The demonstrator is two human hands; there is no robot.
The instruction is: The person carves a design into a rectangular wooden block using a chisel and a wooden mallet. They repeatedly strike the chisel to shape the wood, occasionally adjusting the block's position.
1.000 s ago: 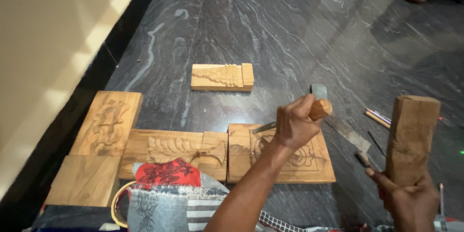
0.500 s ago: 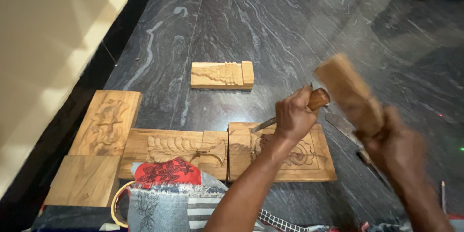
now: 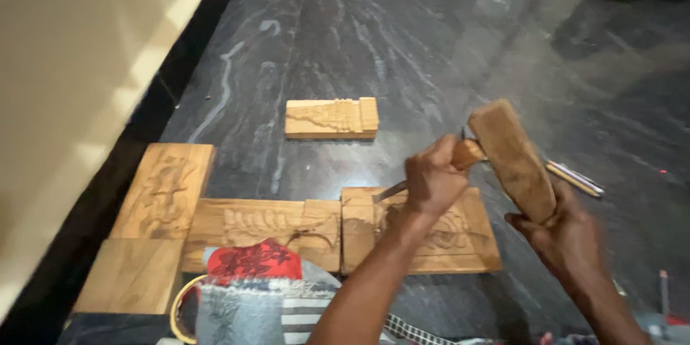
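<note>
A dark marble floor [image 3: 402, 36] carries several carved wooden panels; the one being worked [image 3: 460, 241] lies at 6 o'clock, just right of centre. At 3 o'clock from it, the right hand [image 3: 568, 237] has its grip closed round a wooden mallet block [image 3: 512, 159], tilted and touching the chisel [image 3: 431, 172] end. The left hand [image 3: 431, 181] grips that chisel's handle, blade slanting onto the panel.

You are looking at 0 packages here. You are also seeing 0 labels, 0 signs and 0 screens anywhere in this view.
</note>
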